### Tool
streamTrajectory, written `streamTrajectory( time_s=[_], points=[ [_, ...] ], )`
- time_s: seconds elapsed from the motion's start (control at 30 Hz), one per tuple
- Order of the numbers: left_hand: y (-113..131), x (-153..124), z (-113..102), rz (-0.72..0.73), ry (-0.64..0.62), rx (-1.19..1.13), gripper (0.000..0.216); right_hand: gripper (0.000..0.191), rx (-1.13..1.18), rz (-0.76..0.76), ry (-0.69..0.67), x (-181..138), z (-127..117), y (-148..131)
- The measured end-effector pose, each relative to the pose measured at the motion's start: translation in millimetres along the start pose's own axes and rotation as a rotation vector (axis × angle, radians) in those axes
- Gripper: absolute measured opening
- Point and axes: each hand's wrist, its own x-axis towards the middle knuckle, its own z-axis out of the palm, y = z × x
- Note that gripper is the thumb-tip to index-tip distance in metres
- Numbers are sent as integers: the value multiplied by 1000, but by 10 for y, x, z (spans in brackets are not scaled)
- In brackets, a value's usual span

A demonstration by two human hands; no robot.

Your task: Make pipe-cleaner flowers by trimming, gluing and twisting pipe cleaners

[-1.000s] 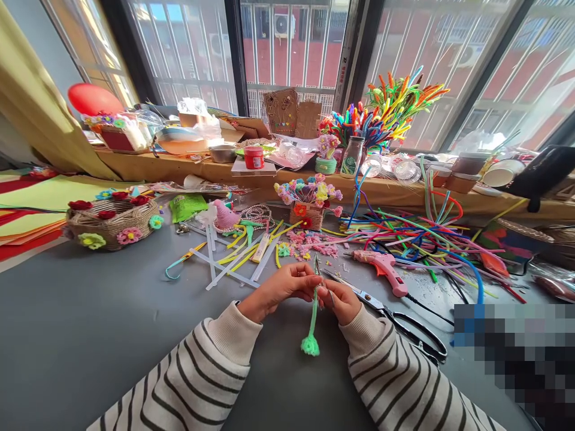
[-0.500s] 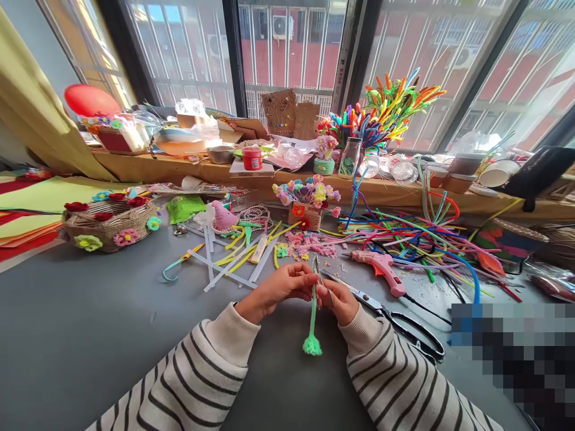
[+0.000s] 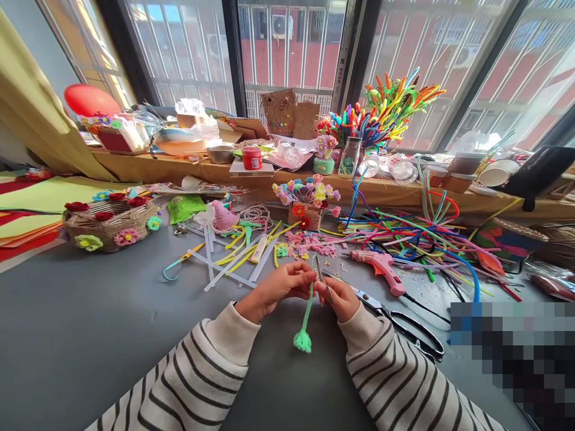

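Note:
Pinched between the thumb and fingers of my left hand point(image 3: 283, 284) is a green pipe cleaner point(image 3: 308, 308). Its fluffy bunched end point(image 3: 302, 341) hangs down over the grey table, and a thin end pokes up above the fingers. My right hand point(image 3: 340, 296) is closed around small metal scissors point(image 3: 318, 269), blades pointing up and away beside the stem. The hands almost meet, and the fingers partly hide both items. Large black-handled scissors point(image 3: 404, 326) lie just right of my right hand, with a pink glue gun point(image 3: 381, 269) beyond them.
Glue sticks point(image 3: 231, 263) and yellow pipe cleaners lie left of centre. A woven basket with flowers point(image 3: 112, 230) stands at left. Behind are a small flower box point(image 3: 308, 215), pink scraps point(image 3: 312, 244) and heaped coloured pipe cleaners point(image 3: 404, 233). The glue gun's cord point(image 3: 426, 308) trails right.
The green pipe cleaner's hanging bunched end has swung left and slightly up, its stem now bent. The small scissors have shifted slightly. My left hand has hardly moved.

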Motion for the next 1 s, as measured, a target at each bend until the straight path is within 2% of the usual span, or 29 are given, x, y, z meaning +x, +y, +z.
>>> streamTrajectory(
  time_s=[0.1, 0.23, 0.37, 0.47, 0.63, 1.0],
  points=[
    [6, -5, 2, 14, 23, -8, 23, 48, -52, 3, 41, -9, -3, -8],
    [5, -8, -4, 18, 23, 3, 24, 49, -34, -15, -4, -7, -22, -8],
    [-3, -6, -11, 35, 22, 3, 23, 48, -65, -12, 46, -5, -27, -9],
    [-5, -4, -12, 35, 25, -8, 24, 49, -11, -19, -15, -4, -23, -17],
    [-3, -2, -10, 44, 25, -15, 25, 50, -21, -11, 36, -16, -15, -43],
    [3, -9, -21, 41, 16, -79, 20, 52, 155, 1, -35, -1, -8, 0]
  ],
)
